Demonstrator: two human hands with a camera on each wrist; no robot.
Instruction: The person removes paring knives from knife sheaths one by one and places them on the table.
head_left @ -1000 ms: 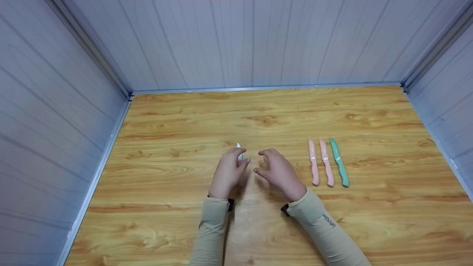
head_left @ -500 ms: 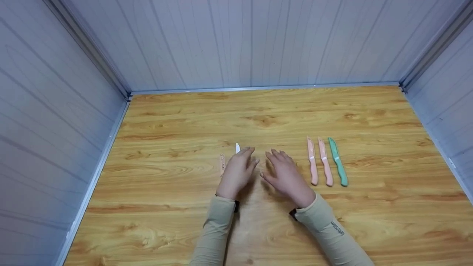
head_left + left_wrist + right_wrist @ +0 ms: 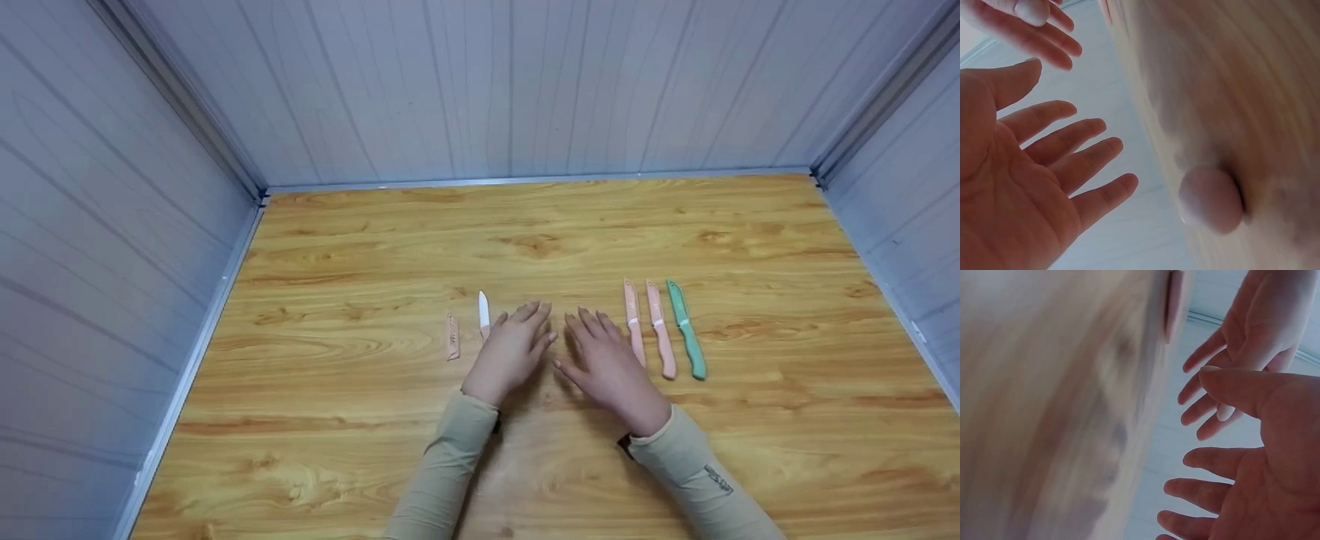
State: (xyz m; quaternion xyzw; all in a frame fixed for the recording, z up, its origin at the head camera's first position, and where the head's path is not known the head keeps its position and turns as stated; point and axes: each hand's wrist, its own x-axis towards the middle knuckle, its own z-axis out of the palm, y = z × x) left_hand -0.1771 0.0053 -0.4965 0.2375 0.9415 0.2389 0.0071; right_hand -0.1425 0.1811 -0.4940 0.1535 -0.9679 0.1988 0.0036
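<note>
My left hand (image 3: 514, 352), fingers spread and holding nothing, hovers over the middle of the table. A small knife with a white blade (image 3: 484, 309) lies just left of it, its pink handle mostly hidden under the hand. Farther left is a loose pink blade sheath (image 3: 452, 337). My right hand (image 3: 611, 371) faces the left one, also spread with nothing in it. It overlaps the handle end of the nearest sheathed pink knife (image 3: 632, 304). In the left wrist view, the rounded pink handle end (image 3: 1210, 199) shows close up on the wood.
Another sheathed pink knife (image 3: 661, 330) and a sheathed green knife (image 3: 687, 330) lie parallel at the right. The wooden table (image 3: 360, 247) is bounded by a pale back wall (image 3: 480, 90) and side walls.
Both hands have moved right, away from the white-bladed knife, and their fingers have straightened. The knife's blade and the pink sheath have come into view beside the left hand.
</note>
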